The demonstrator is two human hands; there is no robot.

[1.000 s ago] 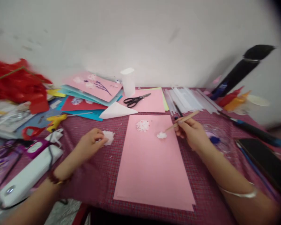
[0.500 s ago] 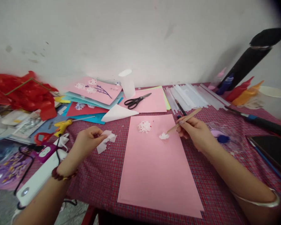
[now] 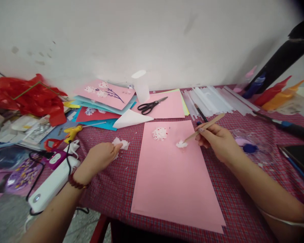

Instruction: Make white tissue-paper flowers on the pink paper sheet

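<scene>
One stick (image 3: 212, 121) pinched by right hand (image 3: 218, 140); left hand (image 3: 98, 157) overlaps white paper (image 3: 125, 144), grip unclear

The left hand (image 3: 100, 157) covered part of the tissue (image 3: 123, 144), its grip there too unclear to tell. Beneath the stick (image 3: 211, 123), some fingers of the right hand (image 3: 216, 140) were hidden. Right of that hand, the view's edge cut off the phone (image 3: 301, 158); beyond the left hand, faint marks (image 3: 127, 92) on a card (image 3: 106, 96) were too small to read.
</scene>
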